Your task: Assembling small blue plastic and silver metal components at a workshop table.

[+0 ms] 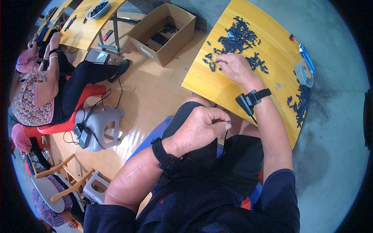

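Note:
My left hand (200,128) is above my lap, its thumb and forefinger pinched together on a tiny dark piece, of which only a bluish tip (229,122) shows. Over the yellow wooden table (198,79), my right hand (237,69) reaches down with its fingers bent together at the near edge of a heap of small black parts (237,39). Several loose black parts (210,62) lie just left of its fingertips. Whatever those fingertips pinch is too small and covered to make out. Both wrists wear black straps.
At the table's right edge are a clear plastic bowl (304,73), a blue tool (307,59) and another pile of black parts (301,105). An open cardboard box (161,35) stands on the floor to the left. Further left, a person sits by a grey stool (99,126) with cables.

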Demonstrator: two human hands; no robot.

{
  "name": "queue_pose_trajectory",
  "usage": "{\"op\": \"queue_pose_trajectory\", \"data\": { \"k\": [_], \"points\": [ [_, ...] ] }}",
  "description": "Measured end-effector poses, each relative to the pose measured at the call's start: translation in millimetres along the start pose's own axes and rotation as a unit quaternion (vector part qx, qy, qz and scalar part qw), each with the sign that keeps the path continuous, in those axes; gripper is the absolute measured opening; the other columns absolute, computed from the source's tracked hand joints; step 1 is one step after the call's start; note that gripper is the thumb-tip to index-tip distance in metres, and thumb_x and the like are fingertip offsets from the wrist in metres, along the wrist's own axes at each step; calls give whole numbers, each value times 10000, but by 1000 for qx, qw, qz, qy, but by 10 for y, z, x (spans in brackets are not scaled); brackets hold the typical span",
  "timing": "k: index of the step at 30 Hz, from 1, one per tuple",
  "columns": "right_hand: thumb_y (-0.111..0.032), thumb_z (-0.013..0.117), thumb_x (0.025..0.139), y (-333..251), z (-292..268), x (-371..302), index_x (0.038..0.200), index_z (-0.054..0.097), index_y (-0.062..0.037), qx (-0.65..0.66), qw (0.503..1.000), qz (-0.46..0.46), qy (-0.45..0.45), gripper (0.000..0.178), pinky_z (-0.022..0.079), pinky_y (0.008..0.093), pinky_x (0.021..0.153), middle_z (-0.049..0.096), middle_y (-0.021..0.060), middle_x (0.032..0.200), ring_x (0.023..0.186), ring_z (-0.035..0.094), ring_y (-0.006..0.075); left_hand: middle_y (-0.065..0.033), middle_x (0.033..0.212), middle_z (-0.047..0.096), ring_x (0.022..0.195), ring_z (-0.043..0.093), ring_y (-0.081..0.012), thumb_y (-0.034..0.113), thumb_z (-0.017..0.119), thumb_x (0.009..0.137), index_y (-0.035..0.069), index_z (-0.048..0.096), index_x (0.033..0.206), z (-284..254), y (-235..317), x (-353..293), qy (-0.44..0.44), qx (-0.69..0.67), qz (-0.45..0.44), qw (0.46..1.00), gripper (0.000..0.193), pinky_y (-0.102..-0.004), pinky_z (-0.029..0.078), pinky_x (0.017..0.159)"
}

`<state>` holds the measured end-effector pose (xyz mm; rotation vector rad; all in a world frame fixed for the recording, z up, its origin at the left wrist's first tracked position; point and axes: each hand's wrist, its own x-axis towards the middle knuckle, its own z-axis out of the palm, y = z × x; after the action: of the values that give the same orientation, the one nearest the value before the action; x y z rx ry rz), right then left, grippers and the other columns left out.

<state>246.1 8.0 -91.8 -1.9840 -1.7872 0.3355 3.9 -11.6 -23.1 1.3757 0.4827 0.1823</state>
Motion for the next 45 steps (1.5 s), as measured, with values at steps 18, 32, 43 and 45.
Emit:
{"op": "queue_pose_trajectory", "data": {
  "k": [18, 32, 43, 45],
  "points": [
    [-73, 600, 829, -3, -3, -114, 926, 655, -29, 149, 980, 78, 106, 119, 507, 347, 652, 657, 126, 776, 692, 643, 254, -36, 660, 610, 611, 574, -82, 15, 607, 866, -42, 656, 891, -28, 65, 3, 5, -41, 26, 999, 79, -238, 476, 576],
    [-28, 552, 899, -738, -560, -928, 994, 619, 51, 488, 839, 203, 125, 141, 535, 232, 567, 628, 60, 738, 646, 632, 111, -20, 747, 654, 629, 603, -68, 29, 637, 860, -43, 664, 906, -10, 84, -2, 35, -128, 18, 991, 89, -213, 497, 598],
    [14, 570, 870, -1206, -929, -1276, 982, 615, 49, 502, 851, 137, 76, 125, 536, 231, 599, 648, 74, 736, 655, 634, 107, -33, 808, 668, 727, 623, -85, 46, 635, 874, -33, 662, 958, 9, 101, -35, -1, -137, 45, 989, 118, -229, 517, 682],
    [15, 571, 866, -1217, -952, -1310, 966, 622, 54, 477, 867, 139, 34, 118, 528, 222, 599, 646, 70, 766, 658, 635, 102, -34, 812, 670, 736, 625, -88, 46, 630, 877, -33, 663, 958, 2, 116, -38, -6, -144, 48, 988, 118, -230, 518, 689]
  ]
}}
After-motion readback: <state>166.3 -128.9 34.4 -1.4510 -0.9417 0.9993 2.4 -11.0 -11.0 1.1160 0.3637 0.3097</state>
